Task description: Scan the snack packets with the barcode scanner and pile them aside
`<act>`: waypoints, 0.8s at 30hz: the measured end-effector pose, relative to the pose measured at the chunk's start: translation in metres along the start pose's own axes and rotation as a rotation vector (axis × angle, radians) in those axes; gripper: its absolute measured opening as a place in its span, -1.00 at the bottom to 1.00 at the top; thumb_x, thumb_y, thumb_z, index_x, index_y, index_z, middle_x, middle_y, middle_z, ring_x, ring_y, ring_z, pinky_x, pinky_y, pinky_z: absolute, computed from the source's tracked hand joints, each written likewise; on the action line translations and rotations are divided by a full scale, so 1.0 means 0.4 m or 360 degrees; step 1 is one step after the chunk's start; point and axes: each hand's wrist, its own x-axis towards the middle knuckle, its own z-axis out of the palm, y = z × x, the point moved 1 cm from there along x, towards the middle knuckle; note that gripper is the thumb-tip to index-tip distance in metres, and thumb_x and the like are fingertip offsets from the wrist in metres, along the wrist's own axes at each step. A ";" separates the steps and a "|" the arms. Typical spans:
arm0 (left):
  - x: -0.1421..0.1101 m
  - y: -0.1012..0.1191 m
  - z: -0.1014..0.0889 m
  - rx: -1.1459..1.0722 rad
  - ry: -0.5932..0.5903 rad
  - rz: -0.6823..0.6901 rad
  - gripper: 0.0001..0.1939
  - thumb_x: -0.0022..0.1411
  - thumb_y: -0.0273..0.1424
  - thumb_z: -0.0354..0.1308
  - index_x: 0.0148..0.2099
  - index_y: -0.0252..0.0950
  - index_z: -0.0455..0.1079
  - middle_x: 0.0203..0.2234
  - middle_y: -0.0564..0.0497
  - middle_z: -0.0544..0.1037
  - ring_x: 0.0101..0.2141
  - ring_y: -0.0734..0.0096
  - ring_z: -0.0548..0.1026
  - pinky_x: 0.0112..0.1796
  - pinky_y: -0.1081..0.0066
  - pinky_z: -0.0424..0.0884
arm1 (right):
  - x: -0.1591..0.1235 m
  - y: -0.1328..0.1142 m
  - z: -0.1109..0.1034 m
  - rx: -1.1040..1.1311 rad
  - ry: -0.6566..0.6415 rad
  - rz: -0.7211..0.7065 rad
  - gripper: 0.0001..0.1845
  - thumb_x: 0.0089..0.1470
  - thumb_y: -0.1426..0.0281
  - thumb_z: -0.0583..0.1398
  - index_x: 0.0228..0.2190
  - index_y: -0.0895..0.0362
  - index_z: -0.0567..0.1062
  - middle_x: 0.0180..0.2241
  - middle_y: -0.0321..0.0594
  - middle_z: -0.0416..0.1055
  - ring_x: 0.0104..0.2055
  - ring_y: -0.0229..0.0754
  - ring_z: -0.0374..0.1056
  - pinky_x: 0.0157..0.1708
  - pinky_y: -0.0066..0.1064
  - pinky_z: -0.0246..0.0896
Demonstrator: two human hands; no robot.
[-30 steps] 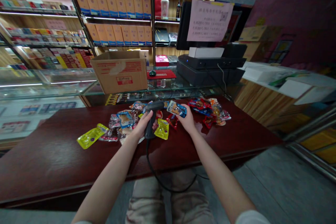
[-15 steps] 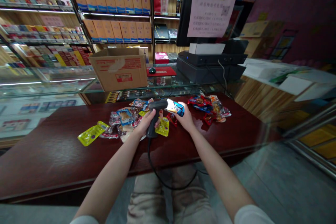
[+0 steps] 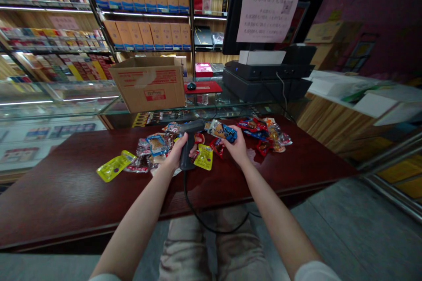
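Note:
My left hand [image 3: 178, 151] is wrapped round the handle of a black barcode scanner [image 3: 188, 151], its head tilted toward the right. A cable runs from the handle's base down past the table edge. In my right hand [image 3: 236, 147] is a small blue and white snack packet [image 3: 220, 130], pinched by one end, just right of the scanner head and apart from it. Under and beside my left hand lies a pile of wrapped snacks [image 3: 157, 145]. One yellow packet [image 3: 203, 157] lies between my hands, and another yellow packet [image 3: 115, 166] is at the far left.
More red and clear snack packets [image 3: 263, 134] lie right of my right hand on the dark red table [image 3: 75, 193]. Behind stand an open cardboard box [image 3: 148, 83], a glass counter, a mouse [image 3: 191, 86] and a monitor with a paper sign [image 3: 267, 13].
The scanner has shifted slightly left, away from the packet. My right hand has moved a little right and turned the packet, and the bright glare on it is gone.

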 end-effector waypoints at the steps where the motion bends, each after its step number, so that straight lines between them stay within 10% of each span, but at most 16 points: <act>1: 0.000 0.000 -0.001 -0.0009 -0.0007 -0.0003 -0.38 0.07 0.13 0.24 -0.17 -0.36 0.40 -0.69 0.16 0.26 -0.67 0.60 0.17 -0.63 0.54 0.17 | -0.001 0.002 0.002 0.0052 -0.0018 0.0035 -0.40 -0.02 0.26 0.23 0.06 0.02 0.23 -0.09 -0.11 0.43 -0.38 -0.12 0.49 -0.35 -0.22 0.48; 12: -0.003 0.008 0.007 -0.0023 -0.0022 -0.0009 -0.35 0.08 0.13 0.22 -0.08 -0.36 0.41 -0.70 0.16 0.25 -0.69 0.59 0.16 -0.65 0.53 0.15 | -0.007 -0.054 -0.037 -0.0301 0.0317 -0.0464 -0.94 0.02 0.36 0.19 -0.46 0.04 0.42 -0.30 -0.17 0.41 -0.16 -0.04 0.40 -0.07 -0.14 0.36; 24: -0.006 -0.006 0.011 -0.0040 -0.0200 -0.0163 -0.38 0.04 0.10 0.28 -0.10 -0.35 0.41 -0.71 0.15 0.24 -0.70 0.56 0.16 -0.66 0.49 0.08 | -0.026 -0.075 -0.057 -0.0567 0.0530 -0.0593 -0.78 0.13 0.36 0.15 -0.50 0.03 0.53 -0.09 -0.11 0.23 -0.02 0.03 0.32 0.04 -0.07 0.26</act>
